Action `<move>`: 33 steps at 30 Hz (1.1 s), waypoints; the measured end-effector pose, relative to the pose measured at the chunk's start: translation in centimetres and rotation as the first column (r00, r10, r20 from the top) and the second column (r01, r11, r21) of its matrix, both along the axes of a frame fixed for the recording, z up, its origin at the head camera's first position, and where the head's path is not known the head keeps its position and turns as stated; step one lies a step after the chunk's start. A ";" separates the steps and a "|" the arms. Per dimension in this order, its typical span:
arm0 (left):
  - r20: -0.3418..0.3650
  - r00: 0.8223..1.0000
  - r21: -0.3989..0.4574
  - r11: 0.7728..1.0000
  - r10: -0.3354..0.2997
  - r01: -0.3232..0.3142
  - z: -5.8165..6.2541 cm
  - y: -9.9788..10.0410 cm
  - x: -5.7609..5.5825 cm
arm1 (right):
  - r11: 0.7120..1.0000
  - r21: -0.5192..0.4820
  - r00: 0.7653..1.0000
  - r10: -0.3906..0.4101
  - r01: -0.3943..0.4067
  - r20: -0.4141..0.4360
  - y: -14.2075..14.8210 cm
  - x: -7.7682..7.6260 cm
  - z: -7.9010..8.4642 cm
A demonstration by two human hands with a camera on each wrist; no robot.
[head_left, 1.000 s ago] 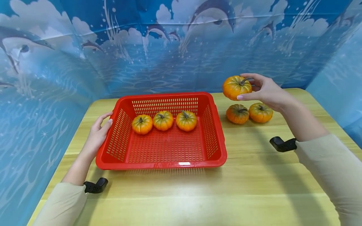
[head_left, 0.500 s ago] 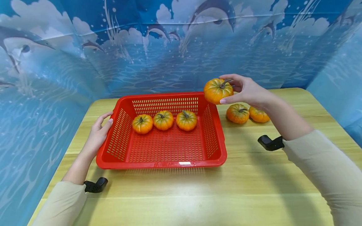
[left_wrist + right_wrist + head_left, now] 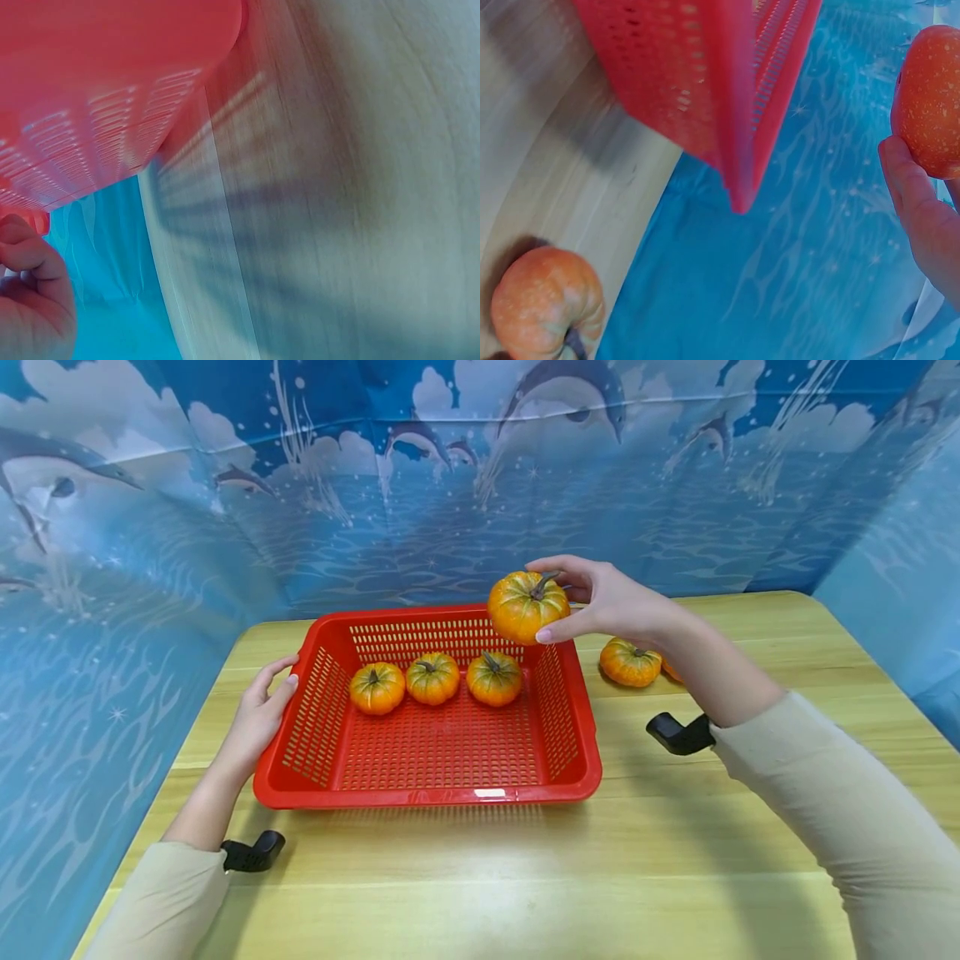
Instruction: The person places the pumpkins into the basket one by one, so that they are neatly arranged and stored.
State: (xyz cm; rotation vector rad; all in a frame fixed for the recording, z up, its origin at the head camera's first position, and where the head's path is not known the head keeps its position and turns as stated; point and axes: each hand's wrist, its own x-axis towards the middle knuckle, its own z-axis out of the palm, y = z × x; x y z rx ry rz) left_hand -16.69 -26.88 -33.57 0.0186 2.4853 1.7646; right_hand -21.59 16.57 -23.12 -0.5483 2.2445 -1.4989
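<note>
My right hand (image 3: 611, 602) holds a small orange pumpkin (image 3: 522, 610) by its side, thumb in front and fingers behind, stem up. In the head view it overlaps the far right part of the red plastic basket (image 3: 450, 797). The right wrist view has this held pumpkin (image 3: 934, 101) at its right edge. My left hand (image 3: 258, 714) grips the basket's left rim; its curled fingers (image 3: 34, 255) show in the left wrist view. Inside the basket sit three more pumpkins in a row: a left one (image 3: 377, 688), a middle one (image 3: 432, 678) and a right one (image 3: 494, 679).
Right of the basket a pumpkin (image 3: 630, 662) rests on the wooden table (image 3: 420, 893), with another pumpkin (image 3: 671, 671) mostly hidden behind my right arm. A blue dolphin-print cloth (image 3: 450, 527) hangs behind the table and along its sides.
My right hand has carried the pumpkin leftward, from above the pumpkins on the table to over the basket's far right part. The left hand and basket have stayed in place.
</note>
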 end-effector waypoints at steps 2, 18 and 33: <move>-0.001 1.000 0.006 1.000 -0.003 0.003 0.0 0.0 -0.1 | 1.000 -0.003 1.000 0.006 -0.006 -0.003 -0.3 -0.1 0.2; 0.004 1.000 0.048 0.999 0.007 -0.007 0.1 0.2 0.0 | 0.993 -0.048 0.994 0.111 -0.110 0.008 -4.1 -0.2 0.6; 0.012 1.000 0.040 0.999 0.019 -0.019 0.1 0.2 0.1 | 0.983 -0.041 0.984 0.179 -0.179 0.002 -6.7 0.1 0.1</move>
